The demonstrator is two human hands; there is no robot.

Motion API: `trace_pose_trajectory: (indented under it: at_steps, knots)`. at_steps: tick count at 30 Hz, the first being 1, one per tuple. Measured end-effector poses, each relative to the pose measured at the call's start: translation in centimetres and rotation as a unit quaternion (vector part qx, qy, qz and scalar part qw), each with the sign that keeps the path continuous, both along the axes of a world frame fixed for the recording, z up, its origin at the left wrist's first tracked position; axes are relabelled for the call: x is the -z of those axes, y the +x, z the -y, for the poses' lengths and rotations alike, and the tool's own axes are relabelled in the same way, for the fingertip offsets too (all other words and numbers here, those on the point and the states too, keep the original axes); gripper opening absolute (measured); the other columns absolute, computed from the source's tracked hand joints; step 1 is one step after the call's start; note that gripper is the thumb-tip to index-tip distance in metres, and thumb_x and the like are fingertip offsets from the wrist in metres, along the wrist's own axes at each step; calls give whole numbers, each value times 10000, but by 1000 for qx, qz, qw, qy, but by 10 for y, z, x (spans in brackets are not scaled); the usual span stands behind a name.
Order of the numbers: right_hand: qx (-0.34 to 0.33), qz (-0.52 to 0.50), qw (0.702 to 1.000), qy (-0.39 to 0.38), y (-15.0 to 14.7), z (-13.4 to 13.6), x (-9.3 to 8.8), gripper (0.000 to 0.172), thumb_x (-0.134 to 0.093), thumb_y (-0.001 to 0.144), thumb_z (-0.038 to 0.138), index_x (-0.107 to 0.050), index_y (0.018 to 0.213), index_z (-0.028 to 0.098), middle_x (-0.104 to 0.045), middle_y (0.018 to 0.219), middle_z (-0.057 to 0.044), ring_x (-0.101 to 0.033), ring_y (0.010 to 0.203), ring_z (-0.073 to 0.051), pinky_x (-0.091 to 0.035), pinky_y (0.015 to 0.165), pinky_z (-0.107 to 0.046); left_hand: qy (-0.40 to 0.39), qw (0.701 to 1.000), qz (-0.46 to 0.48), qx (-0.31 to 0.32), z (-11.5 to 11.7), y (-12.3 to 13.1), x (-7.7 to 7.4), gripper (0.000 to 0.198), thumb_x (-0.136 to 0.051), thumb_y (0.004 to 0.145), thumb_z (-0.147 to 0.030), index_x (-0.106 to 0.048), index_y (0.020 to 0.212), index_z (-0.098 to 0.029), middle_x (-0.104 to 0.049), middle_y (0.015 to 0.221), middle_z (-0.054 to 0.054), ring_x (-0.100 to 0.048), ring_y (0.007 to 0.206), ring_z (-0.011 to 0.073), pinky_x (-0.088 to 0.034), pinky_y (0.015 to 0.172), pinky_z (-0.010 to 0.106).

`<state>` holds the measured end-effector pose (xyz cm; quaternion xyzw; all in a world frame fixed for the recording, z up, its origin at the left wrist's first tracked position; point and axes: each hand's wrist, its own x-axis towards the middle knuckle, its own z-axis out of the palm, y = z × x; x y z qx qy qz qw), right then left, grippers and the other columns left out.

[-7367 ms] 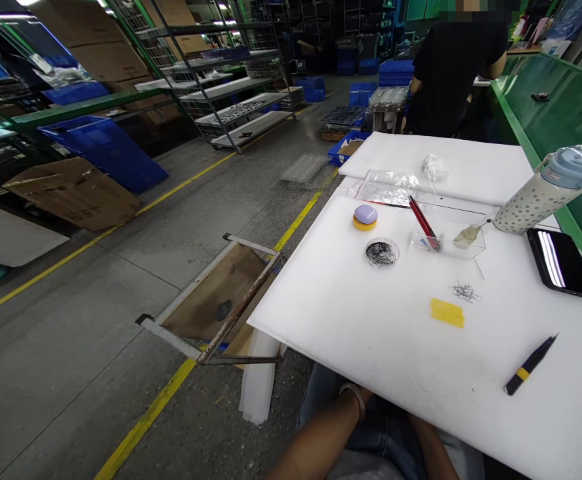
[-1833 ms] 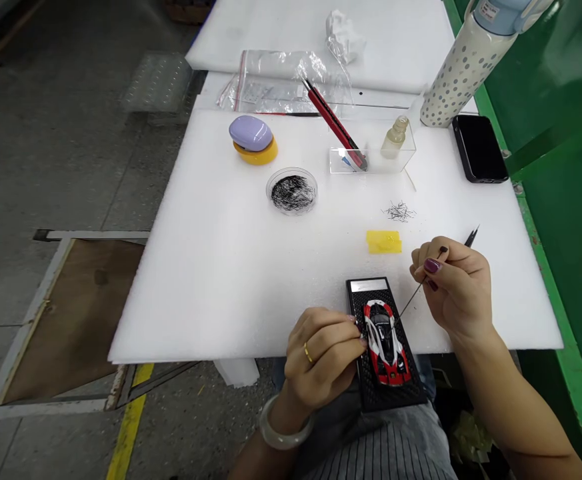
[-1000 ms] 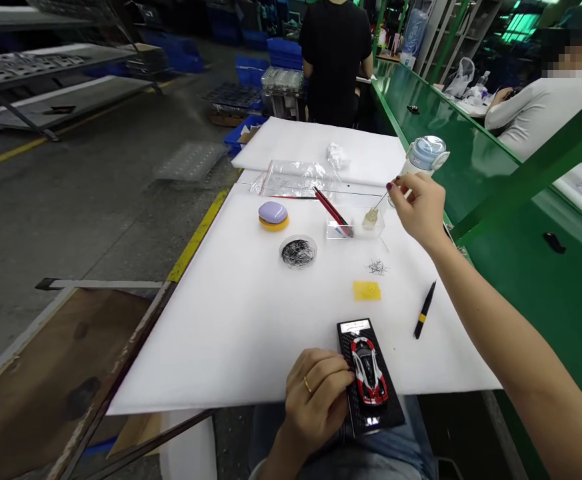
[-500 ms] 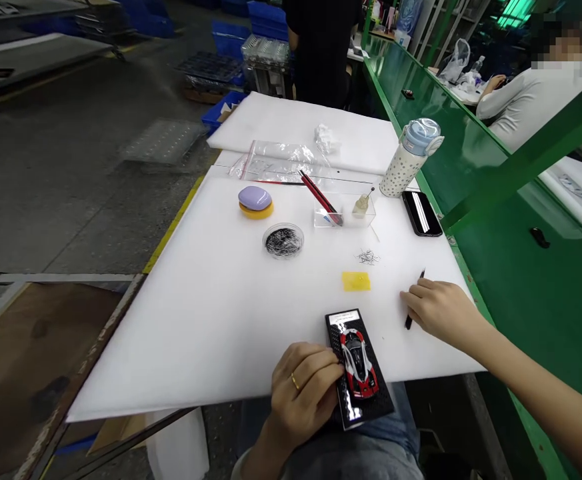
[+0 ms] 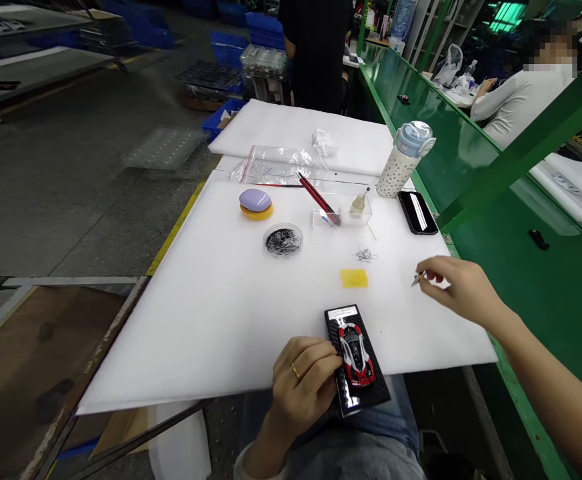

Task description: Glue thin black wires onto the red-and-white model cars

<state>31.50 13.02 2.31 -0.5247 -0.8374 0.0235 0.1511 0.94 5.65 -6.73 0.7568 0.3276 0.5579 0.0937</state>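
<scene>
My left hand [image 5: 305, 383], a gold ring on one finger, grips the side of a black display base [image 5: 365, 400] at the table's front edge. On that base sits a red, white and black model car [image 5: 357, 355]. To the right, my right hand [image 5: 458, 283] is raised slightly over the white tabletop. Its fingers pinch a slim pointed tool [image 5: 415, 281]; only the short metallic tip shows, so I cannot tell its exact kind. Nearest between the hands are a yellow piece [image 5: 354, 278] and a small heap of fine black strands [image 5: 365, 255].
A round dish of black strands [image 5: 283, 241] and a purple-and-yellow case [image 5: 255, 203] stand left of centre. Farther back are a clear tray [image 5: 341, 219] with red sticks and a small bottle, a phone [image 5: 418, 213] and a tumbler [image 5: 405, 160]. A green partition [image 5: 501, 220] borders the right.
My right hand has picked up the dark slim tool from the table and turned it, its tip now pointing left and down. My left hand still holds the base.
</scene>
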Motion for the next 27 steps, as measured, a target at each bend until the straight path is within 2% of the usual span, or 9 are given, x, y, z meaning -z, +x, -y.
trace_pose_trajectory:
  at_steps: [3,5,10,12,15,18,20,22,27]
  knots:
    - [92,-215,972,-7,-6,-15,6,148,-620,937,362,-625,871,230,-656,714,-12,-545,569,-145,-439,529,-288,-11,1000,15,8,0,-1,0,111,-568,957,-90,-643,907,-154,-697,838,45,-637,819,160,-558,720,289]
    - [125,-278,952,-24,-13,-23,17,217,-632,926,437,-618,866,229,-613,671,-3,-534,570,-149,-434,525,-294,-18,999,27,4,0,-1,0,109,-572,952,-78,-642,914,-152,-692,850,45,-640,832,158,-566,733,284]
    - [151,-316,936,-42,-28,-30,40,297,-643,903,527,-596,894,234,-606,675,-5,-558,598,-165,-418,522,-297,-13,998,53,-19,1,1,0,203,-536,910,31,-641,941,-140,-672,880,45,-643,868,148,-577,774,275]
    - [148,-311,937,-56,-30,-30,42,298,-638,907,531,-604,894,235,-618,691,-11,-568,616,-172,-428,537,-304,-18,998,59,-20,1,1,0,188,-551,917,18,-647,958,-139,-668,898,48,-642,877,150,-577,775,277]
    - [119,-284,941,-138,-29,-33,37,319,-655,895,531,-640,843,217,-656,750,-37,-581,650,-174,-463,590,-321,-35,998,45,-18,1,1,-2,169,-573,932,-11,-658,991,-145,-669,925,51,-642,882,150,-575,766,277]
    - [100,-363,905,-199,-27,-46,32,397,-695,849,592,-626,821,202,-664,749,-42,-599,660,-168,-498,626,-325,-45,998,41,-21,1,1,-2,171,-574,937,-16,-660,1001,-150,-668,940,51,-641,885,148,-571,764,272]
    - [103,-449,864,-203,-28,-57,31,450,-749,784,625,-600,823,202,-642,698,-21,-591,636,-154,-498,611,-312,-54,997,48,-24,1,1,-2,150,-585,946,-39,-658,1004,-157,-669,944,48,-642,884,149,-571,763,274]
    - [115,-490,839,-205,-31,-68,35,482,-812,707,616,-588,801,200,-623,652,-2,-565,601,-136,-478,581,-294,-65,996,54,-28,2,1,-2,143,-592,949,-51,-656,1007,-165,-672,946,45,-644,883,151,-573,766,281]
    - [132,-488,842,-188,-42,-79,54,433,-832,687,531,-557,780,210,-660,642,1,-584,584,-131,-482,577,-294,-80,995,50,-34,3,1,-4,154,-606,931,-42,-656,994,-173,-680,929,44,-654,861,157,-577,747,290]
